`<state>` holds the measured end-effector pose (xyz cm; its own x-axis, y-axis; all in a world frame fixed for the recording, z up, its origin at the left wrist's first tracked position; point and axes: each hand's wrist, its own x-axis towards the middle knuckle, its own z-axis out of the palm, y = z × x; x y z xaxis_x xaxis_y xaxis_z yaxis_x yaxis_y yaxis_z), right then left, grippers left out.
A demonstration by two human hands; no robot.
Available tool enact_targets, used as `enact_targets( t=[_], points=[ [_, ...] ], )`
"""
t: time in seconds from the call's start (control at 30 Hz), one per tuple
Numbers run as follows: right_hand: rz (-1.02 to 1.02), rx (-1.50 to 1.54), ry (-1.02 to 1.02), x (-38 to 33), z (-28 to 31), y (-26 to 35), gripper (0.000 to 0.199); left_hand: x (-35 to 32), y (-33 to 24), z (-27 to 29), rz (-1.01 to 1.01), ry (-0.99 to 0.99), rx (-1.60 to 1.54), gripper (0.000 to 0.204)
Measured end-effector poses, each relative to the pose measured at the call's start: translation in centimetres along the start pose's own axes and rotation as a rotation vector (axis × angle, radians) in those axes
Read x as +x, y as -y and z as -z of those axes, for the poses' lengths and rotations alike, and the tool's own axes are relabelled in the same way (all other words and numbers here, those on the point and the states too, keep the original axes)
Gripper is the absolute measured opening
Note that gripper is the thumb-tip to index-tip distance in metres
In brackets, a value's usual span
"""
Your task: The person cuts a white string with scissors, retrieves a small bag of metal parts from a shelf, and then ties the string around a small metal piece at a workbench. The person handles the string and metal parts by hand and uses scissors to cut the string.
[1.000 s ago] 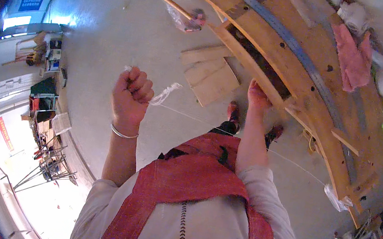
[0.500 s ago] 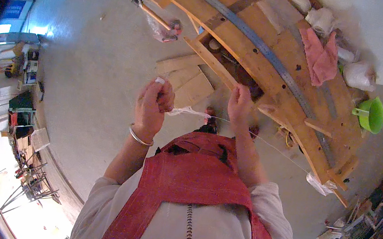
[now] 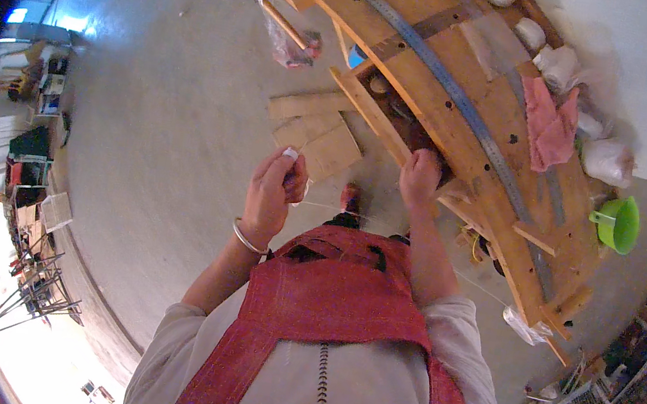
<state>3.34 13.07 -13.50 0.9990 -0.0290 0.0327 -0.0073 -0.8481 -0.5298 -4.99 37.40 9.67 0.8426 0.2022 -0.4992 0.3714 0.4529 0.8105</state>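
My left hand is closed in front of my apron, a bracelet on its wrist. Bunched white stringy material hangs at its palm, and a thin white string runs rightward from there. A small white piece shows at the fingertips; whether it is held or wrapped round a finger I cannot tell. My right hand makes a fist by the near end of an open wooden drawer. Anything inside that fist is hidden. Faintly, the string continues past my right forearm toward a white plastic bundle at the workbench corner.
The wooden workbench curves along the right, bearing a long metal ruler, a pink cloth and white bundles. A green plastic pot sits at its far right. Cardboard and a bagged hammer-like tool appear beyond my hands.
Both hands have shifted slightly right and my left hand a little lower. The white material that stretched out from my left hand now hangs bunched near its palm. The whole view has turned slightly.
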Motion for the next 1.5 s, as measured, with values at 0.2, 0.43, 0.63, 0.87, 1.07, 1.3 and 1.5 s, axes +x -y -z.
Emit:
enact_targets(
  t=[0.2, 0.43, 0.63, 0.87, 1.07, 1.3, 1.5],
  points=[
    [0.076, -0.006, 0.037, -2.4, -1.2, 0.8, 0.015, 0.6, 0.0, -0.3, 0.013, -0.002, 0.009, 0.023],
    [0.186, -0.378, 0.037, 1.4, 0.1, 0.2, 0.042, 1.4, 0.0, 0.1, 0.024, 0.021, 0.092, 0.022],
    [0.232, -0.642, 0.289, 3.6, -0.2, 2.0, 0.024, 1.3, 0.0, 0.8, -0.043, 0.157, 0.001, 0.025],
    [0.11, -0.488, 0.36, 4.0, 0.9, 2.3, 0.027, 1.1, 0.1, 1.7, -0.047, 0.177, -0.064, 0.026],
    [0.302, -0.011, 0.107, 2.5, 3.1, 2.3, 0.032, 1.2, 0.8, 1.0, -0.175, 0.074, 0.097, 0.028],
    [-0.366, 1.008, 0.837, 0.3, 12.4, 8.9, 0.027, 2.0, 1.3, 0.3, -0.238, 0.005, 0.09, 0.03],
    [-0.448, 1.346, 1.068, -7.7, 17.4, 12.1, 0.035, 3.1, 1.9, -0.6, -0.171, -0.005, 0.082, 0.03]
  ],
)
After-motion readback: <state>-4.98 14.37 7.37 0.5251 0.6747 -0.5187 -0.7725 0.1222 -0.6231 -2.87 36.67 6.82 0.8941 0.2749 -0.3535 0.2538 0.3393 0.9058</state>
